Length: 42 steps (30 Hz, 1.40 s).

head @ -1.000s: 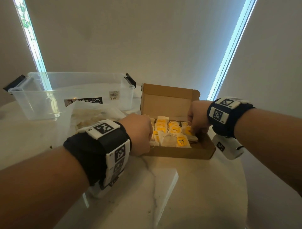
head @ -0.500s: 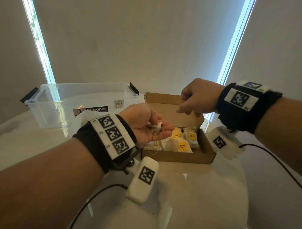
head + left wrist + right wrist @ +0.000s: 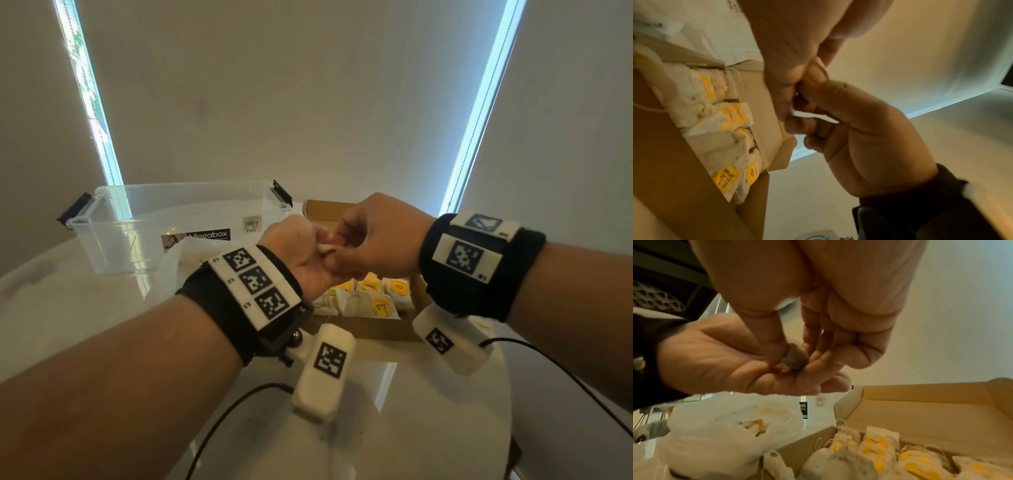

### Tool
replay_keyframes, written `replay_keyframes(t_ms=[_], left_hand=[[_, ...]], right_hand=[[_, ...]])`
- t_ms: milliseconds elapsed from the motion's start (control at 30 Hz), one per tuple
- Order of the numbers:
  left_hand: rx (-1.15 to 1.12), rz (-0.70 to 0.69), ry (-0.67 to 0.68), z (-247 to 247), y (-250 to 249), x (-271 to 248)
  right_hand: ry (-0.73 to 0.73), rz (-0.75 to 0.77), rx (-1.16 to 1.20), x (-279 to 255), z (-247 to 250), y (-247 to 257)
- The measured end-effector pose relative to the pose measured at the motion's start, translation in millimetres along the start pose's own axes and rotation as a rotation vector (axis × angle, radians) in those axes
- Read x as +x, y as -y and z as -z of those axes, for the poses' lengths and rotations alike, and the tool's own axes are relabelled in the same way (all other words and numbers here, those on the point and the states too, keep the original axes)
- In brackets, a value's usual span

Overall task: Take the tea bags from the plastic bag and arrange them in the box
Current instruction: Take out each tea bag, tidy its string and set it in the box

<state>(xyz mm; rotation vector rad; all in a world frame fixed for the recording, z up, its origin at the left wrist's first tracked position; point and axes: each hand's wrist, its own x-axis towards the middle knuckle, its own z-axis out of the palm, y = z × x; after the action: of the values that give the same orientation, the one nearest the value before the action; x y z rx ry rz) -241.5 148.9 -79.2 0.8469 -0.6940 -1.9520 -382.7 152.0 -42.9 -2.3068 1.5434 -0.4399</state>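
Above the open cardboard box (image 3: 363, 329), my left hand (image 3: 317, 240) is turned palm up with its fingers curled round a small pale tea bag (image 3: 325, 247). My right hand (image 3: 337, 257) reaches over it from the right. In the right wrist view its thumb and fingers pinch that tea bag (image 3: 795, 360) against the left hand's fingers (image 3: 813, 382). Several tea bags with yellow tags (image 3: 380, 305) fill the front of the box. The white plastic bag (image 3: 715, 443) lies left of the box, with more tea bags showing in its mouth.
A clear Megabox storage container (image 3: 137, 236) stands at the back left of the round marble table (image 3: 428, 411). Black cables (image 3: 222, 421) run from both wrist cameras across the table. Closed blinds hang behind the table.
Both hands have risen out of the box. The left hand turned palm up with a tea bag in it, and the right hand came across to pinch that tea bag.
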Motion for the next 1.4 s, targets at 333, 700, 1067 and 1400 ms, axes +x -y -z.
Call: replay_keyframes(t_ms=[333,700,1067,1400], left_hand=[[0.357,-0.265,-0.102,2,6,-8],[0.714,-0.421,-0.269,3,13,2],[1.699,-0.085,-0.224,5,18,-5],[2.031,-0.096,-0.265,-4,27,3]], right_hand=[[0.011,-0.198,0.484,-1,15,-13],[-0.061,-0.044,0.137,3,20,-24],[0.281,-0.312,-0.305,16,31,-79],[0.4,-0.402,-0.47,34,1,-91]])
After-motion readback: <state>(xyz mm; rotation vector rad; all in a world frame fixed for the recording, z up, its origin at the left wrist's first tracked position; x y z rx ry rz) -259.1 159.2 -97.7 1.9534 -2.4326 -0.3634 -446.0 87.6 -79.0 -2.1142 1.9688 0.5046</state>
